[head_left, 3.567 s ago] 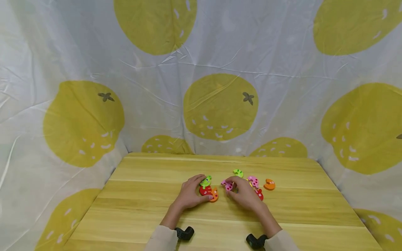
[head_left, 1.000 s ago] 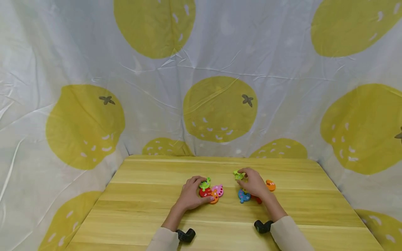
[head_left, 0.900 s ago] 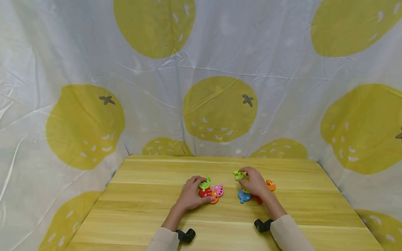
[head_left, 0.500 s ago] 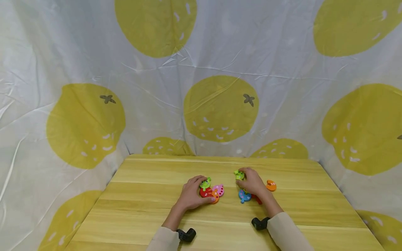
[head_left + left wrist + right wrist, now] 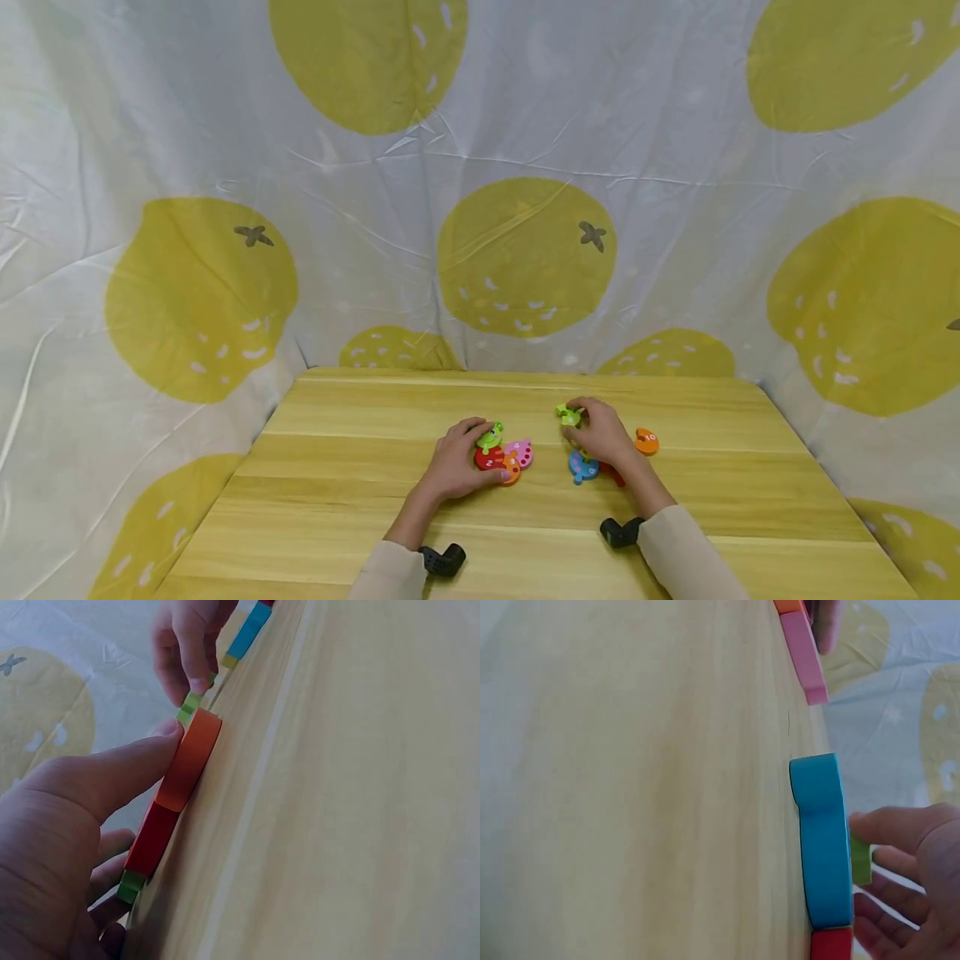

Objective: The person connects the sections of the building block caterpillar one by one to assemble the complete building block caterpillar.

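left hand (image 5: pixel 457 467) clasps green head (image 5: pixel 491 437) and orange 3 (image 5: pixel 513 471), red 2 (image 5: pixel 487 460) between; right hand (image 5: pixel 602 433) pinches loose green piece (image 5: pixel 568 416) beyond blue piece (image 5: pixel 581 468); dragged low, it might knock blue piece; slack left grip could let red 2 shift

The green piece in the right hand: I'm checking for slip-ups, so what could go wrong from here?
The right hand pinches the green piece close to the blue piece, so moving it might knock the blue one. The left hand has its thumb on the orange 3, but no finger shows on the pink piece beside it, so a push there could shift it.
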The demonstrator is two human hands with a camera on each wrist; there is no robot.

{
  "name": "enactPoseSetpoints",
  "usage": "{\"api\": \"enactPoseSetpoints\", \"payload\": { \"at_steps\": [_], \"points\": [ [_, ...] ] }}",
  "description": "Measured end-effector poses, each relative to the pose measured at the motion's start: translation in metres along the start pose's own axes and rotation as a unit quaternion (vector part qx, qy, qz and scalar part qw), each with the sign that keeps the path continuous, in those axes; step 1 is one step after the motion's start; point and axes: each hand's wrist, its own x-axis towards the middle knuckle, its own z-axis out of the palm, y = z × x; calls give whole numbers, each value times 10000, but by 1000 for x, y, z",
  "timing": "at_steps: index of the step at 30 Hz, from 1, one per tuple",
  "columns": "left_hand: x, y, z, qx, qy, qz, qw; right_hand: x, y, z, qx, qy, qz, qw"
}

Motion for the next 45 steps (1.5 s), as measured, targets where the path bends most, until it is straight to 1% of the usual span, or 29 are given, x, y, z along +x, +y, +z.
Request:
{"api": "enactPoseSetpoints", "payload": {
  "at_steps": [5, 10, 16, 22, 24, 30, 34, 40, 45],
  "points": [
    [1, 1, 0, 45, 63, 29, 10000, -6, -6, -3, 57, 37, -166, 9998],
    [1, 1, 0, 16, 74, 36, 10000, -13, -12, -4, 70, -18, -216, 9997],
    [0, -1, -2, -46, -139, 110, 9998, -21, -21, -3, 302, -203, -317, 9988],
    [-1, -3, -4, -117, -403, 171, 9990, -27, -27, 3, 404, -303, -399, 9979],
    [-1, -3, -4, -131, -449, 190, 9987, -28, -29, 6, 451, -337, -434, 9975],
    [0, -3, -6, -150, -536, 238, 9982, -29, -36, 11, 457, -514, -734, 9949],
    [0, -3, -7, -160, -556, 267, 9980, -29, -42, 14, 561, -697, -933, 9916],
    [-1, -3, -7, -146, -537, 293, 9980, -28, -47, 20, 599, -985, -1012, 9882],
    [0, -4, -6, -90, -561, 299, 9979, -27, -48, 22, 519, -1111, -1148, 9858]
  ]
}}
